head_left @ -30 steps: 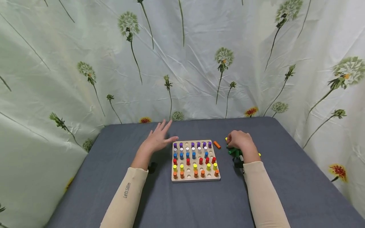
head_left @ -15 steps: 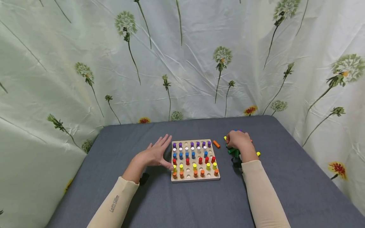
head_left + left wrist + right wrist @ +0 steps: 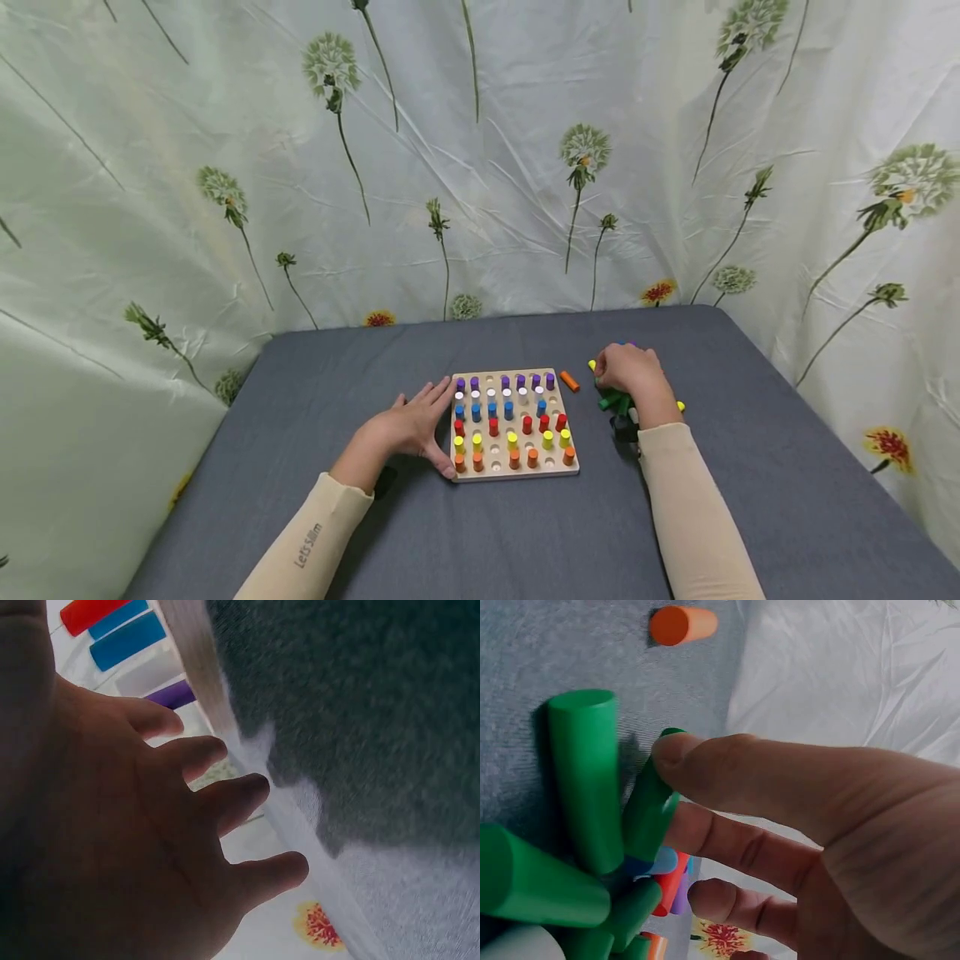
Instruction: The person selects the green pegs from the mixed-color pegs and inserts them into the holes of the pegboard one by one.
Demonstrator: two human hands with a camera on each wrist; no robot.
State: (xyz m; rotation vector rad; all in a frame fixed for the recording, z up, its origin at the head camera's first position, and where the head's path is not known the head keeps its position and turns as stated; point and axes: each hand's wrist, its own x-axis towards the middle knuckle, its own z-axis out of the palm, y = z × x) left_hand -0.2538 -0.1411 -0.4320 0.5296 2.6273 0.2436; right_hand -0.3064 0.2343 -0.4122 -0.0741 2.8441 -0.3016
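Note:
A wooden pegboard (image 3: 517, 476) lies on the table, with rows of purple, white, blue, red, yellow and orange pegs standing in it and some holes bare. Along its left edge rests my left hand (image 3: 407, 427), fingers spread, thumb by the near left corner. In the left wrist view those fingers reach beside the board's wooden side. My right hand (image 3: 632, 372) is over the loose pegs right of the board. Its thumb and index finger pinch a green peg (image 3: 649, 817), as the right wrist view shows; the head view hides that peg behind the hand.
Several loose green pegs (image 3: 589, 780) lie close under my right hand, with red, blue, purple and white ones among them. One orange peg (image 3: 570, 381) lies apart, beside the board's far right corner. A dandelion-print curtain (image 3: 517, 208) hangs behind the grey table (image 3: 480, 542).
My left hand has come down and nearer from above the board's far left corner to its left edge. The right hand has stayed at the loose pegs.

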